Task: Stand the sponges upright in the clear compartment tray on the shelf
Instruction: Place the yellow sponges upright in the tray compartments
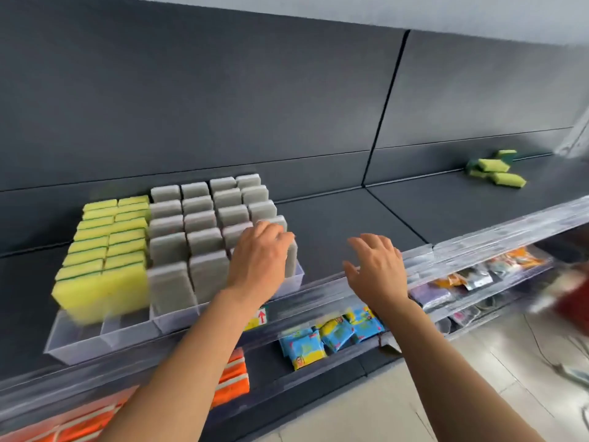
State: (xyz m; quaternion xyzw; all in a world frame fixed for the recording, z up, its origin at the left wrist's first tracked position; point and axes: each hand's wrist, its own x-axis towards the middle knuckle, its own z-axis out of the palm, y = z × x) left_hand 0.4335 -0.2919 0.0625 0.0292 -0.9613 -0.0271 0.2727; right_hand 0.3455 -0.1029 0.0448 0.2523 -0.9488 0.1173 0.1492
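Clear plastic compartment tray (79, 349) sits at the left front of the dark grey shelf (334, 224), with yellow-and-green sponges (105, 247) upright in its two left columns and grey rectangular sponges (197, 218) upright in the other four. Our left hand (259, 256) lies palm-down on the right-front grey ones, fingers bent over their tops; motion blur, so we can't tell if it grips one. Our right hand (377, 266) hovers over the shelf's front edge, fingers spread, holding nothing; a loose pile of yellow-green sponges (494, 170) lies flat far right, well apart from the tray.
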